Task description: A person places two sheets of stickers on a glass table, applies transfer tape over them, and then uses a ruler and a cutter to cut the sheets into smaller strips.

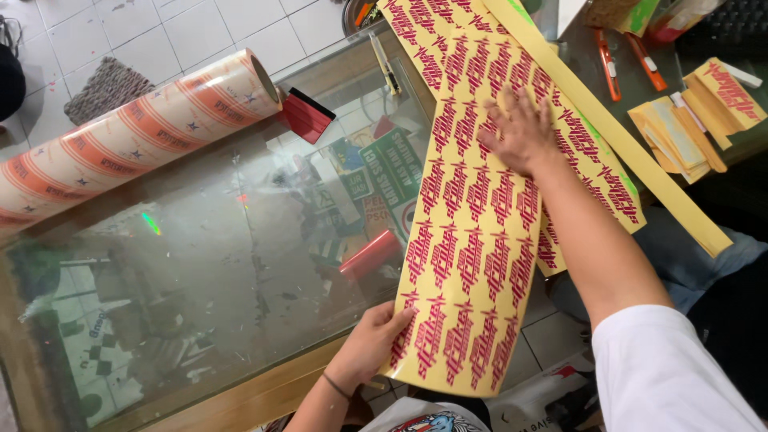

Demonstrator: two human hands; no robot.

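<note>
At the far left, one large roll (136, 132) of printed film is lying across the glass-topped table (200, 264), and one red squeegee (306, 116) is resting just beside its open end. Further right, the near edge of a long yellow sticker sheet (468, 264) is being pinched by the left hand (370, 344), fingers curled over the border, thumb hidden beneath. The sheet is being laid partly on the glass, with its near end overhanging the table edge. It is judged to be light, thin and floppy, easily creased, so it would best be taken by its blank margins and kept flat. At least two such sheets are being overlapped here, and one narrow plain yellow strip (640, 160) is lying alongside. The right hand (522, 132) is being pressed flat on the sheet, fingers spread wide, nothing grasped. At the far right, two orange cutters (628, 64) and a small stack of cut stickers (680, 136) are lying on the counter.
</note>
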